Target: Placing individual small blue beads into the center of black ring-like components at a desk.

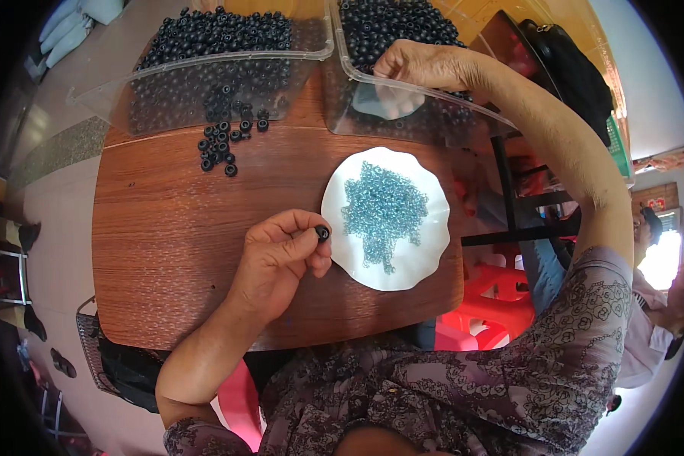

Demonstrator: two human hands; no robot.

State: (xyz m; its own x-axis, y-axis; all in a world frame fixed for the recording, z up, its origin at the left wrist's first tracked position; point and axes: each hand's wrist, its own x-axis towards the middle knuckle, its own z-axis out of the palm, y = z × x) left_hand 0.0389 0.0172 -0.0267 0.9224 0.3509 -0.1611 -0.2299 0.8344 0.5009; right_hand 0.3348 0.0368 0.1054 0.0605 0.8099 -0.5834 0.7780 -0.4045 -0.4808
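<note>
My left hand [277,254] pinches a single round black bead [322,233] between thumb and forefinger, just left of the plate's rim. A white plate with a scalloped edge [342,262] carries a heap of tiny clear blue-green seed beads [384,205]. My right hand [414,72] reaches over the front wall of the right clear plastic box [342,114], which holds many black beads [399,26]. Its fingers are bent downward and show only dimly through the wall. What they hold, if anything, cannot be made out. A pale flat patch [365,102] shows beside them.
Another clear box [99,102] full of black beads stands at the far left. Several loose black beads [219,144] lie before it on the brown wooden table [167,251]. Red plastic stools [490,292] stand beyond the table's right edge; another person [650,334] is at the far right.
</note>
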